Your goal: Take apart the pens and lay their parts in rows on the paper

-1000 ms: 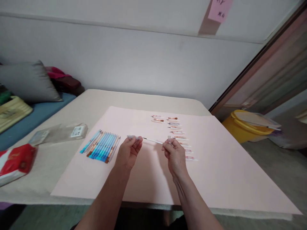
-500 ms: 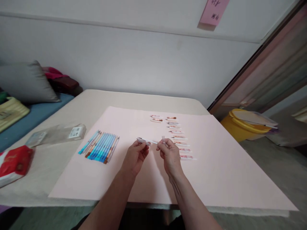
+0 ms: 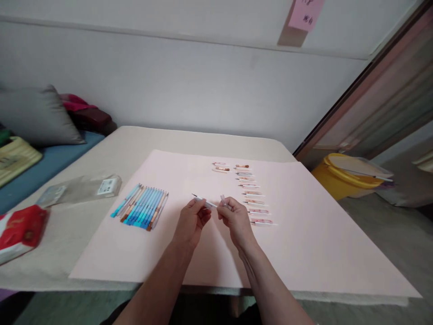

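Both my hands are raised over the pink paper sheet (image 3: 304,253), close together. My left hand (image 3: 191,223) pinches a thin pale pen barrel (image 3: 203,201) whose dark tip sticks out to the left. My right hand (image 3: 235,221) is closed on the other end of that pen and on a small clear piece (image 3: 223,201). A row of blue and orange pens (image 3: 144,207) lies side by side left of my hands. Several small pen parts (image 3: 252,194) are laid out in a column to the right of my hands.
The pink sheet lies on a beige table (image 3: 111,153). A clear plastic packet (image 3: 79,189) and a red packet (image 3: 20,230) lie at the left. A grey cushion (image 3: 37,115) sits on a blue mat. A yellow bucket (image 3: 341,176) stands on the floor at the right.
My hands have come closer together, and the pen between them now shows much shorter. The row of pens and the column of parts have not moved.
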`<action>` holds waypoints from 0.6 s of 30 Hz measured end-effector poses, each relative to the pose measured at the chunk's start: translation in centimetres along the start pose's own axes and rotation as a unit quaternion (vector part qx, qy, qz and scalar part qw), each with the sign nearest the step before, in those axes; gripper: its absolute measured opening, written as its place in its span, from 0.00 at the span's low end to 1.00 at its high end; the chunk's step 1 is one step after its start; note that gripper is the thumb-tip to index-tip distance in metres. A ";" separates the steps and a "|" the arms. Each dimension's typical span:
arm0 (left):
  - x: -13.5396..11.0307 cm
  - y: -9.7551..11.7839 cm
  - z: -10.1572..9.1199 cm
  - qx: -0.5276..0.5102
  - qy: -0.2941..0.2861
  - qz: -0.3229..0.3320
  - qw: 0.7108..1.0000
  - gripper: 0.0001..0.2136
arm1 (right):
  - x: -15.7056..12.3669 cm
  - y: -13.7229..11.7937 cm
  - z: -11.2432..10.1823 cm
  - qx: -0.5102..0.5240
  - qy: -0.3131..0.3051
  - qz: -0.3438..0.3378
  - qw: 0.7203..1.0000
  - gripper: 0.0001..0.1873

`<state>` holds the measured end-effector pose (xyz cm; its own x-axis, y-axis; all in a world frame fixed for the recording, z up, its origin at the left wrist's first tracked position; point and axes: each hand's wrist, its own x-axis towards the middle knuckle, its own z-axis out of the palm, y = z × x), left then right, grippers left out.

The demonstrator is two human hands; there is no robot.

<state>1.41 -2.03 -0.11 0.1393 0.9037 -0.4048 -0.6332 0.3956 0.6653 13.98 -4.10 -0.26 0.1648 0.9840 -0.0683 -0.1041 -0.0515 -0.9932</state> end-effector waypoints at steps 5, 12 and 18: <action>0.4 0.1 -0.2 0.017 0.052 0.008 0.998 0.07 | 0.3 -0.2 -0.3 0.004 -0.044 0.035 0.998 0.04; 0.2 -0.3 -0.1 0.076 0.046 -0.033 0.995 0.07 | 1.5 -0.5 -1.3 0.025 -0.014 0.056 0.998 0.05; 0.1 -1.6 0.1 0.106 0.012 -0.051 0.993 0.07 | 1.4 0.2 -1.2 -0.042 -0.045 0.033 0.998 0.10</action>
<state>2.53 -2.54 -1.17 0.1741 0.8541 -0.4902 -0.4416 0.5126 0.7363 15.37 -2.90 -0.70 0.0702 0.9892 -0.1286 -0.0283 -0.1269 -0.9915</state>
